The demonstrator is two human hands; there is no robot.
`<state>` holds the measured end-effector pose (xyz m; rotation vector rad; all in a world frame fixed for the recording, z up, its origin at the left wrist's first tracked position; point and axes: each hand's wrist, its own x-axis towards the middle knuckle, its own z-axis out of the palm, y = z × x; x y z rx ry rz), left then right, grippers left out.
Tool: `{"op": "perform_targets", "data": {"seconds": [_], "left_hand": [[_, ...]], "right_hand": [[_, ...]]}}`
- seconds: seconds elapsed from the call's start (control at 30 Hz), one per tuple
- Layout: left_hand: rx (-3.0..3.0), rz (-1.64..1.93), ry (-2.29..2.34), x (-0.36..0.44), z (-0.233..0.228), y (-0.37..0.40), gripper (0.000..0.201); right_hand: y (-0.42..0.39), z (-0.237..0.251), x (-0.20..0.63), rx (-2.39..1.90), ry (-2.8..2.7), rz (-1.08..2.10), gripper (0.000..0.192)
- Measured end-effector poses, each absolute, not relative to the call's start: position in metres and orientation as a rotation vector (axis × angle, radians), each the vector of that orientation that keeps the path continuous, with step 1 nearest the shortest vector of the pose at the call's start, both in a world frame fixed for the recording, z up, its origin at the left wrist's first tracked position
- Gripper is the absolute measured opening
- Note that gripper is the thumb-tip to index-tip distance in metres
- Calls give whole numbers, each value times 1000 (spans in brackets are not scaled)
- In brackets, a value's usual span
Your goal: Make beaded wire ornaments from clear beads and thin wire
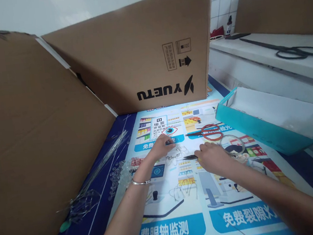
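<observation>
My left hand (162, 147) is closed, with its fingers pinched on a thin wire piece (177, 152) that carries small clear beads. My right hand (213, 157) wraps around pliers (189, 158), whose dark, narrow jaws point left toward the beaded wire. A bit of yellow handle shows at the fingers; the rest is covered by the palm. Just beyond the right hand lie red-handled scissors (212, 132). A coil of wire (242, 143) rests beside its wrist. Clear beads (115, 178) and pinkish beads (136, 161) lie left of my left forearm. Bent wire pieces (183, 190) lie between my arms.
Large cardboard panels (138, 59) stand at the left and back. A turquoise box (262, 131) with a white lining sits at the right. Long straight wires (107, 157) and a tangled wire bundle (83, 205) lie at the left. Large black scissors (287, 49) rest on a white ledge.
</observation>
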<state>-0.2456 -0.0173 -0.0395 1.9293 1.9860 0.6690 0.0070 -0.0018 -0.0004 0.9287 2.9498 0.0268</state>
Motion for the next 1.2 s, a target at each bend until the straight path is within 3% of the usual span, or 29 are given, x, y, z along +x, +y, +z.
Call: {"op": "perform_targets", "data": {"seconds": [0.3, 1.2], "left_hand": [[1820, 672, 1999, -239, -46, -22, 14], [1589, 641, 2185, -223, -46, -68, 17]], "right_hand": [[17, 23, 17, 1107, 2623, -211, 46], [18, 24, 13, 1061, 2583, -392, 44]]}}
